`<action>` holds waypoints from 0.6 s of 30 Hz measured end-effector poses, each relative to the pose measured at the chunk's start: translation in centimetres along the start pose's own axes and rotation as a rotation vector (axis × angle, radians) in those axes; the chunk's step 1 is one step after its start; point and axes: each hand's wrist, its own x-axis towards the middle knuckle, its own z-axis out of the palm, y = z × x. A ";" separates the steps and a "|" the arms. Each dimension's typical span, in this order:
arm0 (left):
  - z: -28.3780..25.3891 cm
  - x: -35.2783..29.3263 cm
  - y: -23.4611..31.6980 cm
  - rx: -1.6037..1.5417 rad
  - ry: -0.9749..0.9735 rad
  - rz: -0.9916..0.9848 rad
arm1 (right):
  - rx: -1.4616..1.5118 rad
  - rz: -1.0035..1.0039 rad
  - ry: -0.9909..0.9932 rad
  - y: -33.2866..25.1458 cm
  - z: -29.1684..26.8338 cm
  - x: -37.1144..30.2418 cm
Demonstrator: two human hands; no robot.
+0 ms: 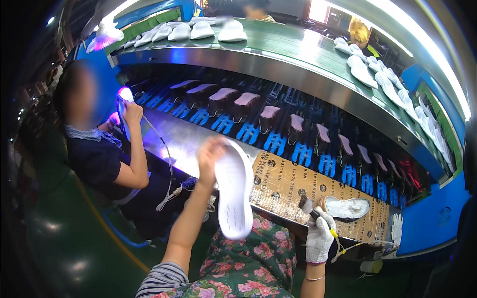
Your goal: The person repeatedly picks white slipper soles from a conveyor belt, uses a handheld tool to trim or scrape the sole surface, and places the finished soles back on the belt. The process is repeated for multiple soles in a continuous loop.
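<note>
My bare left hand is closed on the upper edge of a white shoe sole, which hangs upright with its toe end down. The hand is slightly blurred. In my right hand, wearing a white knit glove, is a brush with a dark handle, its bristles pointing up and to the left. Just to the right of the brush lies a shallow sole-shaped dish, coated inside with white residue. It rests on a printed cardboard sheet along the bench front.
Uppers on lasts stand above blue supports behind the bench. Higher up, a green conveyor carries white soles. At left, a co-worker holds a glowing lamp. A white glove lies at the bench's right end.
</note>
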 end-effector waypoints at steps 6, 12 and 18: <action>-1.6 -16.7 -9.1 0.074 -0.391 -0.582 | -0.382 0.133 -0.218 1.7 5.6 -2.8; -4.1 -24.8 -8.9 -0.324 -0.223 -1.233 | -0.583 0.068 -0.403 3.5 5.6 -2.7; -3.5 -23.5 -9.3 -1.075 -0.572 -1.295 | -0.801 -0.149 -0.595 3.1 6.7 -1.9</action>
